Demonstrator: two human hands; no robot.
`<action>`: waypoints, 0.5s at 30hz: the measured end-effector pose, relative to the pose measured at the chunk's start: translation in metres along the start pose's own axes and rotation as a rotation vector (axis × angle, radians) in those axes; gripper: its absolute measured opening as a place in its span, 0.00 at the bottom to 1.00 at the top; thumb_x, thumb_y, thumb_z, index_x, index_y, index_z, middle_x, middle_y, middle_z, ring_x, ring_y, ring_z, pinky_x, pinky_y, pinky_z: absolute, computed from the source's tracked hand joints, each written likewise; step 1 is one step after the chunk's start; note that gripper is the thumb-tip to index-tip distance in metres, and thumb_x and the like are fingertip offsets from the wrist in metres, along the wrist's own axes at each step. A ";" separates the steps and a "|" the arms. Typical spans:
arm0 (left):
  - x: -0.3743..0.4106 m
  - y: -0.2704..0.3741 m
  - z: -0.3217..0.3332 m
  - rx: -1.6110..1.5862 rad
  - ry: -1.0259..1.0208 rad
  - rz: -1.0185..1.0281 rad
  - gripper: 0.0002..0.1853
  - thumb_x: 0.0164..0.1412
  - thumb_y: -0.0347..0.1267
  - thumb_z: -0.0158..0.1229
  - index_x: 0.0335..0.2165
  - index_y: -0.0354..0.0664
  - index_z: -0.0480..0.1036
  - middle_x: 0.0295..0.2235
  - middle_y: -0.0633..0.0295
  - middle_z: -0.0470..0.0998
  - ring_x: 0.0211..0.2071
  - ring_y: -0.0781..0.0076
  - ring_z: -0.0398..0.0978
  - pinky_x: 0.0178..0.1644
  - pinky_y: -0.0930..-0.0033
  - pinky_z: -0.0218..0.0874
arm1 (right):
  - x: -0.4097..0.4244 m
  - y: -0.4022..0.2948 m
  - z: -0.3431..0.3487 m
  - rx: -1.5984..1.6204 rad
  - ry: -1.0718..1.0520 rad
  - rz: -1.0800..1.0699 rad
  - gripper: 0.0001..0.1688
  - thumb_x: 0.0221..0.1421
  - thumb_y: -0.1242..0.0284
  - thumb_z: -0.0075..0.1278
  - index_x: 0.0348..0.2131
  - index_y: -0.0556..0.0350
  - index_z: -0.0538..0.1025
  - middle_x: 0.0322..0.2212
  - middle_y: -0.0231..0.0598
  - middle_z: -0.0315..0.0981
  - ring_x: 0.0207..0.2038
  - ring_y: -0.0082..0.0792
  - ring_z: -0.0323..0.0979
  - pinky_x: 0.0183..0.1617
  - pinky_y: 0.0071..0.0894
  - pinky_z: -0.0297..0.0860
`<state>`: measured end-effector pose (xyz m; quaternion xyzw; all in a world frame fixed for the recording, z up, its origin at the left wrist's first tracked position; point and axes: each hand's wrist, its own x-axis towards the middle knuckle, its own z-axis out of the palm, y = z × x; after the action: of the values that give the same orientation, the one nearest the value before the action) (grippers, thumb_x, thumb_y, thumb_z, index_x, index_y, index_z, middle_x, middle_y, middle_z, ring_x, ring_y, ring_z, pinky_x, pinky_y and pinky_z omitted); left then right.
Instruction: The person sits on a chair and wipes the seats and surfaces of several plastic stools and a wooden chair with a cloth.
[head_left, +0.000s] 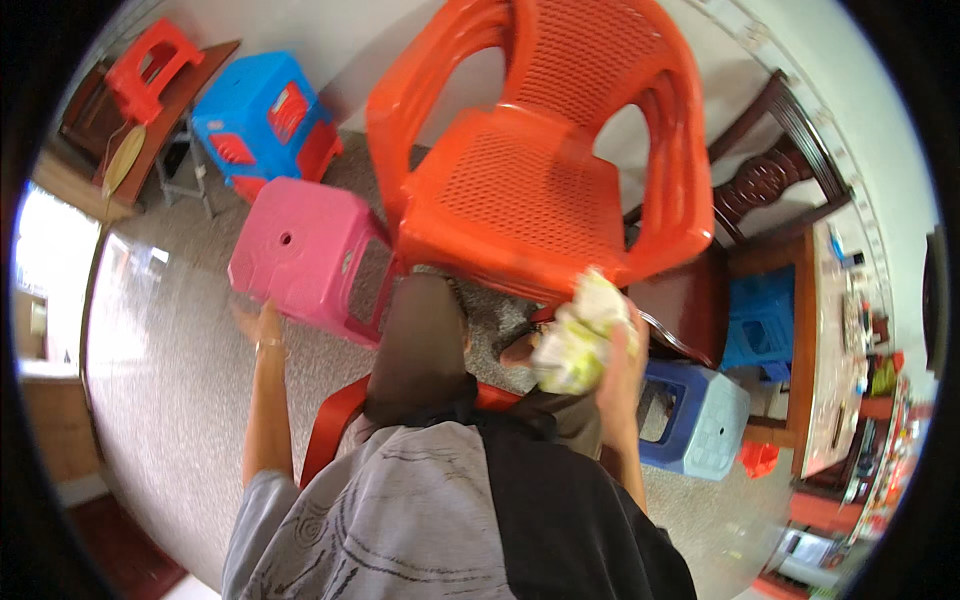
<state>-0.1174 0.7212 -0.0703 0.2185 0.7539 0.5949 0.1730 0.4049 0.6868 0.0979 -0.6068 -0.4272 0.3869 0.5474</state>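
My right hand (622, 360) holds a crumpled white and yellow-green cloth (581, 337) near the front edge of an orange plastic armchair (525, 187), which appears to be several chairs stacked. The hand and cloth are blurred. At the near edge of a pink plastic stool (300, 240) is my left hand (262, 322), also blurred; it holds nothing that I can see, and whether it touches the stool is unclear. The pink stool stands left of the orange chairs, its top with a small round hole.
A blue and red plastic stool (255, 112) stands behind the pink one. On a wooden surface at upper left is a small red stool (150, 67). To the right are a dark wooden chair (690, 307), a blue-grey stool (697, 427) and a long table (832, 360) with items.
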 end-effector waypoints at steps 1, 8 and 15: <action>-0.013 0.026 0.001 0.036 -0.082 0.247 0.43 0.51 0.36 0.63 0.62 0.41 0.51 0.58 0.48 0.58 0.52 0.57 0.66 0.56 0.62 0.58 | 0.008 0.000 0.020 0.078 -0.026 0.054 0.25 0.64 0.65 0.42 0.56 0.56 0.61 0.50 0.44 0.64 0.50 0.35 0.66 0.54 0.32 0.63; -0.210 0.190 0.079 0.152 -1.121 0.806 0.42 0.44 0.29 0.67 0.57 0.39 0.58 0.57 0.50 0.60 0.56 0.54 0.62 0.57 0.56 0.56 | 0.000 -0.004 0.093 0.766 -0.673 0.262 0.35 0.66 0.55 0.35 0.64 0.47 0.49 0.62 0.43 0.47 0.59 0.39 0.56 0.61 0.37 0.58; -0.245 0.176 0.120 -0.049 -0.954 0.423 0.19 0.54 0.31 0.61 0.44 0.35 0.70 0.38 0.52 0.76 0.40 0.64 0.75 0.45 0.66 0.66 | -0.015 -0.001 0.008 0.521 -0.587 0.372 0.42 0.61 0.48 0.41 0.63 0.54 0.53 0.60 0.47 0.54 0.50 0.40 0.69 0.47 0.35 0.69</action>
<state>0.1739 0.7228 0.0733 0.6086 0.5167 0.4685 0.3784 0.3923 0.6757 0.0981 -0.3791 -0.3363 0.7300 0.4586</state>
